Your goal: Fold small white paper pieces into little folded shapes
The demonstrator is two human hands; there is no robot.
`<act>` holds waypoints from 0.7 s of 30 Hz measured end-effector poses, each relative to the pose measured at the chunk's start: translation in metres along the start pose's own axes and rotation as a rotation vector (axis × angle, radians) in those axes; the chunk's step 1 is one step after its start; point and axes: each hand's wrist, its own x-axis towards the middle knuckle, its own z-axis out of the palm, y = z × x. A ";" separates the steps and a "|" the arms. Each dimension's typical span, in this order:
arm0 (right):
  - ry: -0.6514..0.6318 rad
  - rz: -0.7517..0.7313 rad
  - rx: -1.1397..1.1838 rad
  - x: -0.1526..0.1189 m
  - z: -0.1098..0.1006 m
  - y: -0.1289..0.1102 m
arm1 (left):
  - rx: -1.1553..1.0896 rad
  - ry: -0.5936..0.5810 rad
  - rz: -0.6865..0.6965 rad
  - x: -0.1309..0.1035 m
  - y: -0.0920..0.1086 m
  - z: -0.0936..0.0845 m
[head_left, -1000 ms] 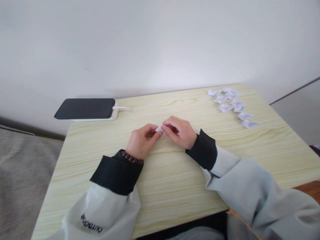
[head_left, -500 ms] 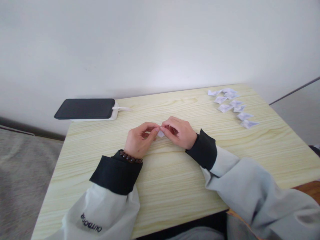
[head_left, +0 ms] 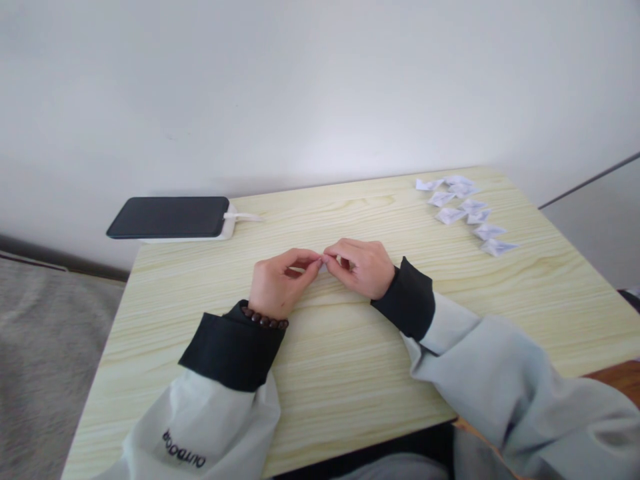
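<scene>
A small piece of folded white paper (head_left: 323,268) is pinched between my two hands above the middle of the table. My left hand (head_left: 283,280), with a dark bead bracelet at the wrist, grips it between thumb and forefinger from the left. From the right, my right hand (head_left: 363,267) does the same, its fingertips touching those of the left. Most of the paper is hidden behind the fingertips. Several folded white paper shapes with pointed ends (head_left: 450,215) lie grouped at the table's back right.
A dark phone (head_left: 170,217) rests on a white block at the table's back left, with a short white cable (head_left: 245,217) beside it. The pale wood-grain table (head_left: 350,373) stands against a white wall (head_left: 320,87). Grey fabric (head_left: 45,360) lies beyond its left edge.
The fingertips have closed in over the folded paper, so less of it shows. My right hand has dipped slightly. The paper shapes and phone stay in place.
</scene>
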 end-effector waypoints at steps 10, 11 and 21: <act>0.045 0.033 -0.063 0.002 0.000 -0.004 | -0.302 -0.011 -0.182 0.001 -0.005 0.004; 0.045 0.037 -0.055 0.002 0.000 -0.005 | -0.322 -0.009 -0.198 0.001 -0.004 0.005; 0.065 0.101 0.040 0.001 0.001 -0.007 | -0.381 0.009 -0.242 0.001 -0.001 0.005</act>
